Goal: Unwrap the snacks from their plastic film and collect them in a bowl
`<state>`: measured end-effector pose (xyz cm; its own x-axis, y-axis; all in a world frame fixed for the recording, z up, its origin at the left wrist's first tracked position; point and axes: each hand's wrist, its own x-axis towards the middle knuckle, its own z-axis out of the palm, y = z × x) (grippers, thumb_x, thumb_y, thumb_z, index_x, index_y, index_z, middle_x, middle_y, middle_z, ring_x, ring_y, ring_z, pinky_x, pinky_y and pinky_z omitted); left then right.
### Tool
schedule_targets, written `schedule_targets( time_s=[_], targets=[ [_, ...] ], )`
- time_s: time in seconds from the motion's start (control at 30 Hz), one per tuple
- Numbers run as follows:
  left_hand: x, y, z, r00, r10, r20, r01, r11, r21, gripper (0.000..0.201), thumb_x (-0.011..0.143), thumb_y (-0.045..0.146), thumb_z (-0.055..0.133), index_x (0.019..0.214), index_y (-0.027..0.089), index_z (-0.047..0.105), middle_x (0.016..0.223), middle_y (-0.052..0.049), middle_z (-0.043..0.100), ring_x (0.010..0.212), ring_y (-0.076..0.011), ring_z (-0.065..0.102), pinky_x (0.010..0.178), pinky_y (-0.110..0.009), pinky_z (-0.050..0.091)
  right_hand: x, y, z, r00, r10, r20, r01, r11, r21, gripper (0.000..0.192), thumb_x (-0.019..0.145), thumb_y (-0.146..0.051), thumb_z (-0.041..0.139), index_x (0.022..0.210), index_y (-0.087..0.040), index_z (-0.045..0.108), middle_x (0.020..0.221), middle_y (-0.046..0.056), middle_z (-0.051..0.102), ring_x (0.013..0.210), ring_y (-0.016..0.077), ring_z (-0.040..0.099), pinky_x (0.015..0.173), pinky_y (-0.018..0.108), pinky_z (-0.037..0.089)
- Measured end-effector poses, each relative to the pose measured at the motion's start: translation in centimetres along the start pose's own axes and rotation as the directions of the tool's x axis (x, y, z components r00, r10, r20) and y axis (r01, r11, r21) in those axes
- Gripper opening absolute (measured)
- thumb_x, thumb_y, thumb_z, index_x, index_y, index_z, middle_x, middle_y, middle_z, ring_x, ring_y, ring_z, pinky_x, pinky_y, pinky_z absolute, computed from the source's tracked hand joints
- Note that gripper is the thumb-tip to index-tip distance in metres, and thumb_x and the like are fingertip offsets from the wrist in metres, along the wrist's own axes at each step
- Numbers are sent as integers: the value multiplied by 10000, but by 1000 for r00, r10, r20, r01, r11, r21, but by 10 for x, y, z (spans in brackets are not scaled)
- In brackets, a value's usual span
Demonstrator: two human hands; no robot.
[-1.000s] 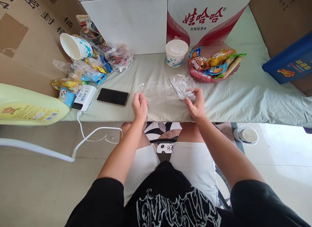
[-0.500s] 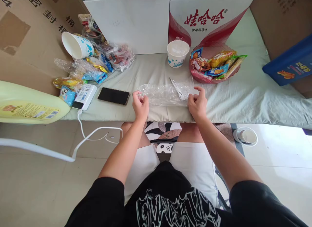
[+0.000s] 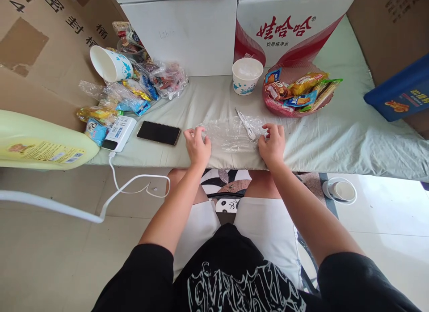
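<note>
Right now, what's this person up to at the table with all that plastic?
A seated person holds a clear plastic bag flat on the cloth-covered table, left hand at one end, right hand at the other. A small white tool lies on the bag. Beside it are a black phone, a paper cup and a red basket of wrapped snacks; more snack packets sit far left.

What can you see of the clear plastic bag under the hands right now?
The clear plastic bag is thin, crinkled and see-through, lying flat and spread sideways on the pale green cloth near the table's front edge. The left hand presses its left end and the right hand its right end. A small white tool rests across its right half. Whether anything is inside cannot be told. A black phone lies apart to its left.
</note>
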<state>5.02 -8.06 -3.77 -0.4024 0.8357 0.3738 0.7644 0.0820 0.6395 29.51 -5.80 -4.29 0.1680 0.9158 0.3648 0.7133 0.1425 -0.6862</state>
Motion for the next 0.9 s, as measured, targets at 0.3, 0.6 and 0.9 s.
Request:
schedule_targets(
  time_s=[0.3, 0.6, 0.9],
  targets=[
    [2, 4, -3, 995, -11, 99, 8, 999, 36, 149, 823, 102, 627, 892, 209, 705, 1144, -129, 524, 954, -252, 646, 961, -433, 504, 0, -3, 1, 1000, -3, 0, 3, 996, -93, 211, 807, -224, 484, 989, -224, 589, 948, 89, 595, 888, 264, 575, 855, 451, 479],
    [2, 6, -3, 995, -34, 98, 30, 998, 49, 178, 797, 100, 646, 908, 232, 690, 1120, -116, 562, 1025, -278, 653, 925, -428, 503, -4, -13, 5, 999, 17, 32, -11, 981, -193, 320, 802, -295, 548, 1111, -218, 581, 959, 109, 690, 998, 338, 568, 929, 513, 415],
    [-6, 14, -9, 996, 88, -11, -87, 991, 98, 221, 812, 138, 621, 1001, 214, 708, 1186, -163, 558, 1160, -338, 584, 1022, -503, 430, -1, -6, 7, 991, -28, 128, 56, 974, -219, 365, 811, -210, 455, 1157, -187, 569, 848, 98, 664, 927, 326, 590, 863, 473, 432]
  ],
)
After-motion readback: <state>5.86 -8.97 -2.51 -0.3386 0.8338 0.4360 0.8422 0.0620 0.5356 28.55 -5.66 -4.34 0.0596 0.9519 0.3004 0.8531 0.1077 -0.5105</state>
